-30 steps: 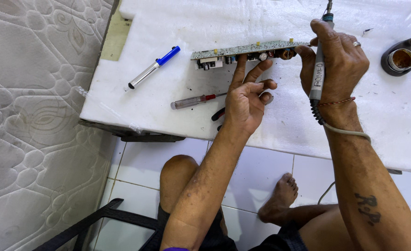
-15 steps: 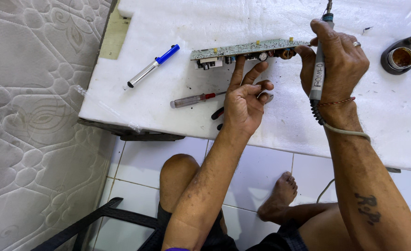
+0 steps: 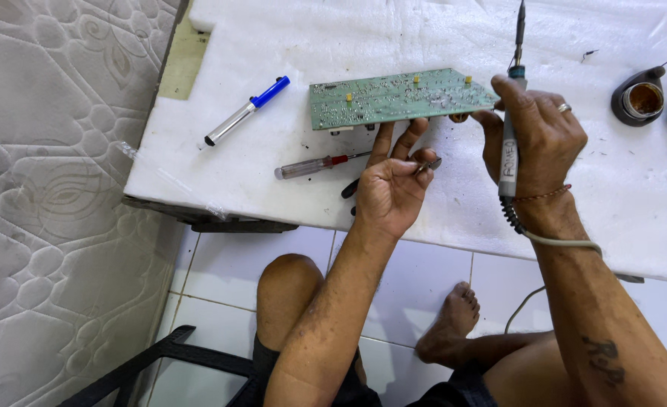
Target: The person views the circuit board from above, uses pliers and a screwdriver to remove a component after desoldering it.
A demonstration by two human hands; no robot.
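Observation:
A green circuit board [image 3: 394,98] is held above the white foam-covered table [image 3: 273,45], its solder side facing up. My left hand [image 3: 390,188] props the board from below with raised fingers. Its thumb and a finger also pinch a small metal piece [image 3: 433,162]. My right hand [image 3: 533,139] grips a grey soldering iron [image 3: 508,154] upright, tip [image 3: 521,22] pointing away from me. The thumb of that hand touches the board's right end. The iron's cord [image 3: 559,241] trails down over my wrist.
On the table lie a silver-and-blue desoldering pump [image 3: 246,111] and a red-and-clear screwdriver [image 3: 314,165]. Black plier handles [image 3: 350,188] show under my left hand. A dark pot of brown flux [image 3: 639,98] stands far right. A quilted mattress [image 3: 47,188] lies on the left. My bare legs rest on the white tiles below.
The board has tipped from nearly edge-on so that its green solder side faces the camera. Both hands stay in about the same place.

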